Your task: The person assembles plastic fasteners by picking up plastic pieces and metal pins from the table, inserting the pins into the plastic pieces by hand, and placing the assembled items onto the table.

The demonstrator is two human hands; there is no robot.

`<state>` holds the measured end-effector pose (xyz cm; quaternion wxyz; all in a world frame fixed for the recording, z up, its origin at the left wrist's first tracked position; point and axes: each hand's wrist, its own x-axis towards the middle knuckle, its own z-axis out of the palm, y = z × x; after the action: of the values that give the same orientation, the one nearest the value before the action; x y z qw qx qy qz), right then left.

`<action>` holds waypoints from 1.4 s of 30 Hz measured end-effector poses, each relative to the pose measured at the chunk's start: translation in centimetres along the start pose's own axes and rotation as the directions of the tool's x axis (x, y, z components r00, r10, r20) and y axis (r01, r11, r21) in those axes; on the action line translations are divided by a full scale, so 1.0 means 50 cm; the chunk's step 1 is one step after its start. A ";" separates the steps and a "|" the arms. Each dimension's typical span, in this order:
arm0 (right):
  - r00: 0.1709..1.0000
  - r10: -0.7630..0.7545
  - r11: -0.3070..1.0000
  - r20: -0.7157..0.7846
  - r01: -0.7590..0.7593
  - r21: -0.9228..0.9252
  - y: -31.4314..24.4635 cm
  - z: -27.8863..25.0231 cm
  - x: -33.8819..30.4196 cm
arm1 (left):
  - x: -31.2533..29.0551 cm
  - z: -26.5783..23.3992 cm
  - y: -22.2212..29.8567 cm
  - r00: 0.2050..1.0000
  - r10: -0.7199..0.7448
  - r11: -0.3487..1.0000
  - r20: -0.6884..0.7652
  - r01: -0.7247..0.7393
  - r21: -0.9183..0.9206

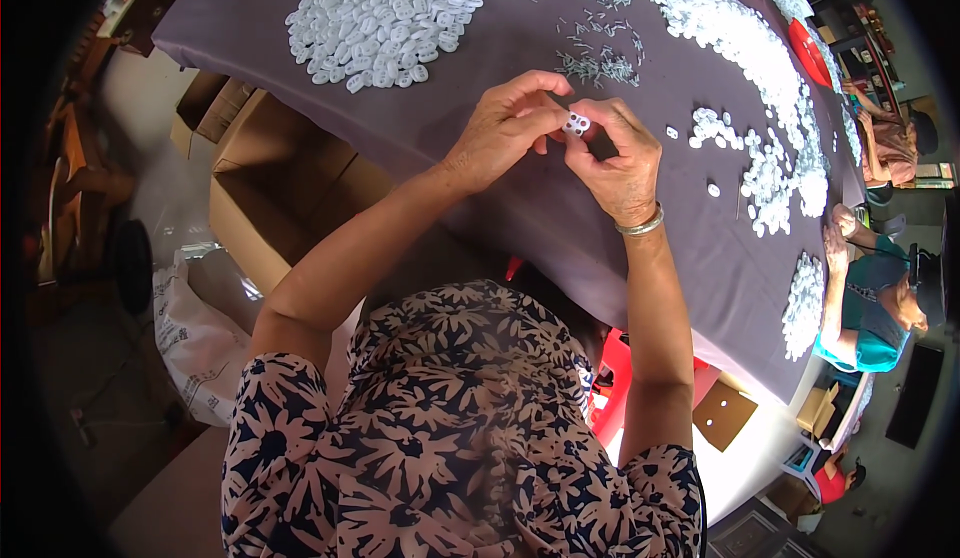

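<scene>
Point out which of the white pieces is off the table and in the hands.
The white piece with dark holes, in the right hand, by the left hand; those in the large left-hand pile lie on the tablecloth.

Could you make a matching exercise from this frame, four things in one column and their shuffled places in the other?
1. White piece with dark holes
2. Cardboard box
3. Silvery bracelet
4. Thin grey pieces

A. On the wrist of the right hand
B. Loose on the dark cloth
C. Between the left hand and right hand
D. By the cloth's edge, on the person's left

Pairs: 1-C, 2-D, 3-A, 4-B
</scene>
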<state>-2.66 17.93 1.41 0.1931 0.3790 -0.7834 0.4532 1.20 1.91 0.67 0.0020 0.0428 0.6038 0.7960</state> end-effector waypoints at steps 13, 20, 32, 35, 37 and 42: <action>0.988 -0.011 0.989 0.155 0.033 -0.144 0.011 -0.004 -0.005 | 0.005 -0.009 -0.040 0.999 0.023 0.999 0.028 -0.024 0.037; 0.926 -0.088 0.938 0.366 0.200 -0.281 0.022 -0.011 -0.007 | 0.008 -0.013 -0.022 0.995 -0.030 0.979 0.096 0.010 0.201; 0.920 -0.122 0.960 0.372 0.205 -0.191 0.040 -0.007 -0.030 | -0.015 0.005 -0.023 0.997 -0.036 0.989 0.067 0.026 0.148; 0.915 -0.145 0.964 0.376 0.216 -0.153 0.039 -0.009 -0.032 | -0.019 0.002 -0.024 0.996 -0.025 0.993 0.086 0.014 0.120; 0.915 -0.122 0.968 0.384 0.196 -0.159 0.027 -0.013 -0.028 | -0.025 -0.001 -0.021 0.995 -0.011 0.995 0.102 0.001 0.101; 0.916 -0.093 0.950 0.390 0.199 -0.242 0.023 -0.009 -0.030 | -0.020 0.002 -0.018 0.998 -0.043 0.970 0.036 0.033 0.242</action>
<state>-2.60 19.30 0.03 0.1251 0.4855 -0.8303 0.2431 2.17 2.19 -0.25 0.0243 0.0476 0.6966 0.7155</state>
